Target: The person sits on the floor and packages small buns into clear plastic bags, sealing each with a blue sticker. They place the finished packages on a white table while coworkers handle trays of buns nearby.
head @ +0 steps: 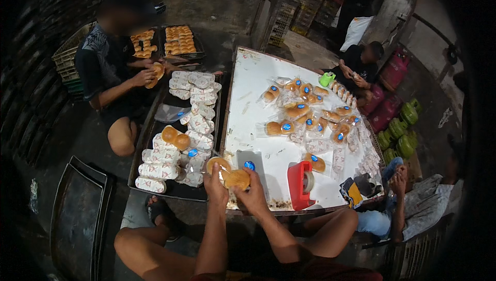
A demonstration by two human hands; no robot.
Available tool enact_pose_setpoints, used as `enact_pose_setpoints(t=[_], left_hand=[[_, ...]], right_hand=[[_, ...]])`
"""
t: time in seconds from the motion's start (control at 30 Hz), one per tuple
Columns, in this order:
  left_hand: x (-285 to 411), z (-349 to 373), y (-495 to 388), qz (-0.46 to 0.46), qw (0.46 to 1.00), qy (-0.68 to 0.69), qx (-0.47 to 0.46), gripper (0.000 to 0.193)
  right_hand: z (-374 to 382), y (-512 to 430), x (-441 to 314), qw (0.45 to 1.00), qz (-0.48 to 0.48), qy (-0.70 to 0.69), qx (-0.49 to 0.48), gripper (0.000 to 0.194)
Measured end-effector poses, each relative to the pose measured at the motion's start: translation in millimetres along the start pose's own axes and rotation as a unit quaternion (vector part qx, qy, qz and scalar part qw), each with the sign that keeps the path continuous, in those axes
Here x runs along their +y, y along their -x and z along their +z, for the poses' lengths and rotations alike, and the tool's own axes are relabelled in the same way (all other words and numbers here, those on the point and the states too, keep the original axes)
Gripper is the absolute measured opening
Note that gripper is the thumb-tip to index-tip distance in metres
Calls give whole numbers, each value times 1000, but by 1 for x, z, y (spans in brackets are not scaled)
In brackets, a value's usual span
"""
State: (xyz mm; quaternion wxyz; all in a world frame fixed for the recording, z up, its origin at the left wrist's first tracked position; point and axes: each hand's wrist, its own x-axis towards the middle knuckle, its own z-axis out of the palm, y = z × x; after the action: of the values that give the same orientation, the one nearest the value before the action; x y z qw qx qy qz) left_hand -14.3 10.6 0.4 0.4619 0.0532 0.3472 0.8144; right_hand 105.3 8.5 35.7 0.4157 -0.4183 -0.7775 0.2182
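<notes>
My left hand (217, 190) and my right hand (252, 192) hold a double-lobed golden bun (237, 179) between them, over the near left corner of the white tabletop (248, 83). Whether film covers the bun is unclear. Just beyond my right fingers lies a clear plastic bag (257, 174) with a blue label (250, 165). To the left, a black tray (193, 197) holds rows of double-lobed pieces in printed white paper (159, 171). A bare bun (176, 138) rests on top of them. Right of my hands stands a red tape dispenser (296, 188).
Bagged buns (297, 111) with blue labels spread over the table's middle and right. A green object (327, 79) sits at its far edge. Across the tray, a person (112, 60) holds a bun; two others sit rightward. Black metal trays (79, 215) lie at lower left.
</notes>
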Motion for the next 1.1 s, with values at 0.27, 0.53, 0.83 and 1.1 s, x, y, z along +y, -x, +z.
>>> enact_pose_setpoints(t=[0.27,0.53,0.83,1.1], left_hand=[[3,2,2,-25,996,78,39,45],[2,7,12,-91,994,44,38,39],[-73,-9,30,-7,850,-520,-80,53],[-89,-43,16,163,678,-715,-51,22]], right_hand=[[-10,0,-22,993,91,-73,-23,52],[-15,-4,1,986,-21,43,-161,63],[-35,-40,59,999,16,32,7,42],[-68,-57,116,933,241,-242,116,37]])
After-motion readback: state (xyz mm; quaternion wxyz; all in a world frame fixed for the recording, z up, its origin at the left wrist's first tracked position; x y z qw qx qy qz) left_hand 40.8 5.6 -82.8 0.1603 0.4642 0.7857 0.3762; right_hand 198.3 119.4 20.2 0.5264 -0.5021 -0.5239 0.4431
